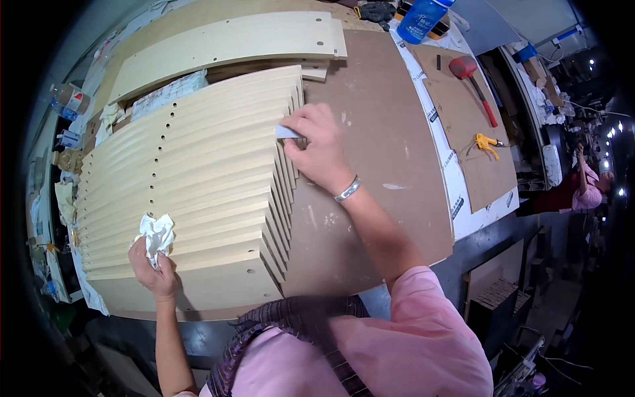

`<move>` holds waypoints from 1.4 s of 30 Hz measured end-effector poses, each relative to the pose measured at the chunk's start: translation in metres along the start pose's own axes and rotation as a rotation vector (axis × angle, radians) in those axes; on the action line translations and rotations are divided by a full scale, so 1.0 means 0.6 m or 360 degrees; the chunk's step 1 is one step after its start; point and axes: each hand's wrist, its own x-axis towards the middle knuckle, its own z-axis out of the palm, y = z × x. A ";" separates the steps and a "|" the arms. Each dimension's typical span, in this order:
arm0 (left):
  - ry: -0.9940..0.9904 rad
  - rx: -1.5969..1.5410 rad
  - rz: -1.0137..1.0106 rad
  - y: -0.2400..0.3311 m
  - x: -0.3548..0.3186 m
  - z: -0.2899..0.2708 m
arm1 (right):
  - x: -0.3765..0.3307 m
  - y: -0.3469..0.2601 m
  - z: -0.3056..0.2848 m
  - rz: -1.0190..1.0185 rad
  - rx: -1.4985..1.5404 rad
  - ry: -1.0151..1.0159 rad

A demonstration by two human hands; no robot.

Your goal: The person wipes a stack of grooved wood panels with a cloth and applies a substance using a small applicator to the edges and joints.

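The right hand (317,149) pinches a small flat grey block (288,132) against the stepped ends of fanned pale boards (198,178); the left hand (153,268) clutches a crumpled white rag (157,233) on them. The boards look stiff, smooth, probably heavy as a stack, best held by their long edges. Bare brown table (377,145) lies open to the right.
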 end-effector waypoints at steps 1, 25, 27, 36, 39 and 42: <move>0.0008 0.0005 -0.0005 0.000 -0.002 0.000 | -0.002 0.006 0.002 0.0009 -0.0060 0.0027; 0.0029 0.0025 -0.0013 0.016 0.008 -0.002 | 0.007 0.013 0.000 -0.0113 -0.0071 -0.0063; 0.0035 0.0024 -0.0007 0.018 0.011 -0.001 | 0.003 0.017 0.001 -0.0104 -0.0104 -0.0023; 0.0046 0.0047 -0.0015 0.018 0.010 0.000 | -0.013 0.017 -0.001 -0.0041 -0.0100 0.0079; 0.0040 0.0054 0.0002 0.015 0.009 0.000 | -0.015 0.018 0.002 -0.0022 -0.0121 0.0201; 0.0036 0.0051 0.0006 0.017 0.010 0.000 | -0.022 0.020 -0.001 -0.0049 -0.0107 0.0166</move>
